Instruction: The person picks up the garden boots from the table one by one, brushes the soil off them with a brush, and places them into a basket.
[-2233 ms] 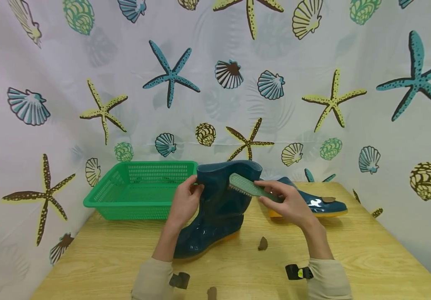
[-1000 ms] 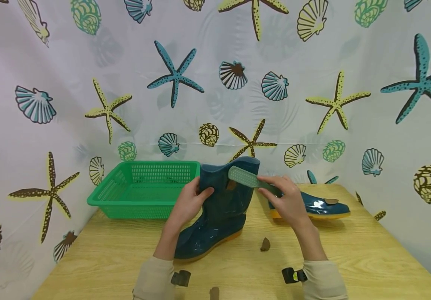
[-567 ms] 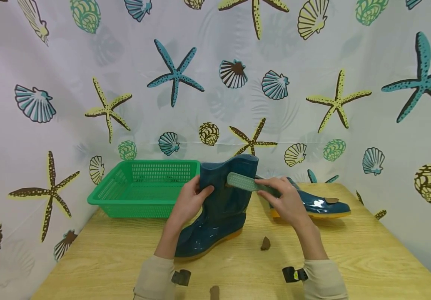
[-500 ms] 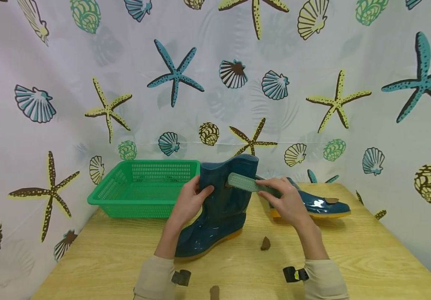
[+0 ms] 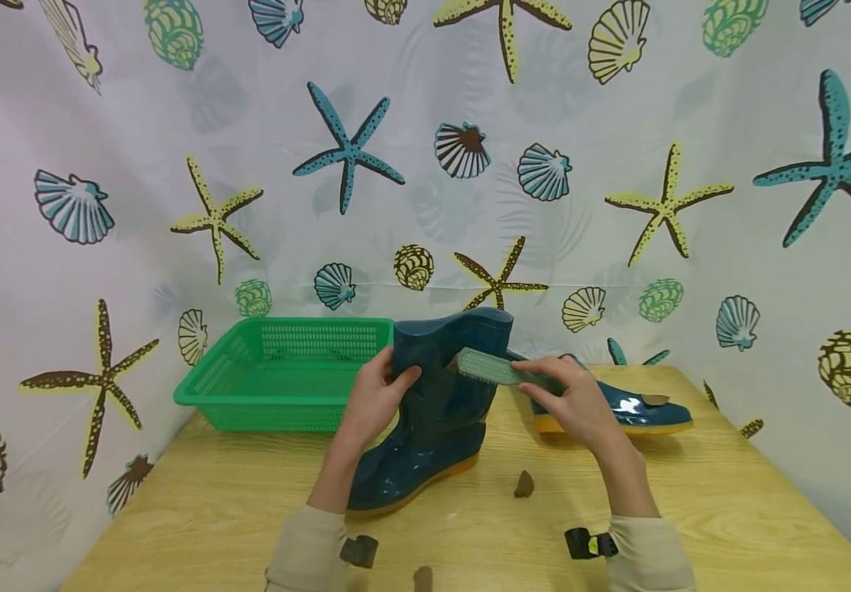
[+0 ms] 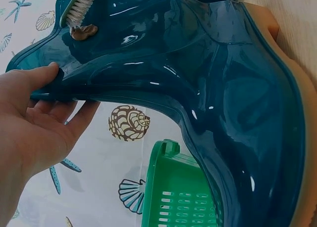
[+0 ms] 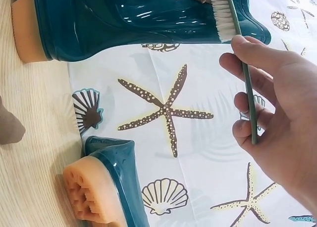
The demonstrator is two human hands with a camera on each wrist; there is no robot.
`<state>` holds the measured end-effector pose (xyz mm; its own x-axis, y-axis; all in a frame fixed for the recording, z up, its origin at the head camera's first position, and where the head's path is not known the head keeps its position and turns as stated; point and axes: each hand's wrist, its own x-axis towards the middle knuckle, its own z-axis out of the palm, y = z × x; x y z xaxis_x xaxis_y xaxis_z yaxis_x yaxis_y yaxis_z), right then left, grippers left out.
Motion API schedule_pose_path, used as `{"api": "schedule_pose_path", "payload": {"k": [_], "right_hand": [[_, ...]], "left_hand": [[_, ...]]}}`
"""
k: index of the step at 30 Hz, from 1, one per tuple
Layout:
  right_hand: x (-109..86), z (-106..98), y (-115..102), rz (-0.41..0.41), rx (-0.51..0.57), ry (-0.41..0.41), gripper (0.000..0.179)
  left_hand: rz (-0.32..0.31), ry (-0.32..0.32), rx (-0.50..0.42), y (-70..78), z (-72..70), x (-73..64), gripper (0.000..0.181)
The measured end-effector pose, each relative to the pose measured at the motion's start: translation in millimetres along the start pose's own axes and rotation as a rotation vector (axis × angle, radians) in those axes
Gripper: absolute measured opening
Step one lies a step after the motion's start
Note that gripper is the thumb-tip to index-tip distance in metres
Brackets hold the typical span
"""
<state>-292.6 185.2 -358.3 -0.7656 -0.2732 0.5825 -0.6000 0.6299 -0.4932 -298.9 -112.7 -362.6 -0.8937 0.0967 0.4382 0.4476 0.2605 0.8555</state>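
A dark blue rubber boot (image 5: 440,411) with an orange sole stands on the wooden table, toe to the left. My left hand (image 5: 376,399) grips the boot's upper shaft at its left edge, thumb on the near face and fingers behind. In my right hand (image 5: 576,403) is the handle of a pale green brush (image 5: 486,367). Its white bristles (image 6: 81,7) touch the shaft beside a brown lump (image 6: 84,32) stuck to the boot. In the right wrist view, thumb and fingers pinch the brush handle (image 7: 251,106).
Behind on the left stands a green plastic basket (image 5: 284,402). A second blue boot (image 5: 635,409) lies at the right with a brown piece (image 5: 654,400) on it. Brown bits (image 5: 524,483) lie on the table (image 5: 543,543). A patterned curtain (image 5: 425,238) surrounds it.
The brush has moved up and down over the boot's shaft and now sits slightly lower, its head tilted. My left hand keeps its grip on the boot, which has turned slightly.
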Motion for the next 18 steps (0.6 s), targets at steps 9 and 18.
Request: {"api": "schedule_pose_path", "payload": {"k": [9,18], "right_hand": [[3.4,9,-4,-0.117,0.028,0.101,0.033],[2.3,9,-5,-0.040,0.009,0.010,0.030]], "left_hand": [[-0.008,-0.009,0.012,0.2,0.0,0.0,0.024],[-0.001,-0.024,-0.004,-1.0,-2.2,-0.1,0.022]]}}
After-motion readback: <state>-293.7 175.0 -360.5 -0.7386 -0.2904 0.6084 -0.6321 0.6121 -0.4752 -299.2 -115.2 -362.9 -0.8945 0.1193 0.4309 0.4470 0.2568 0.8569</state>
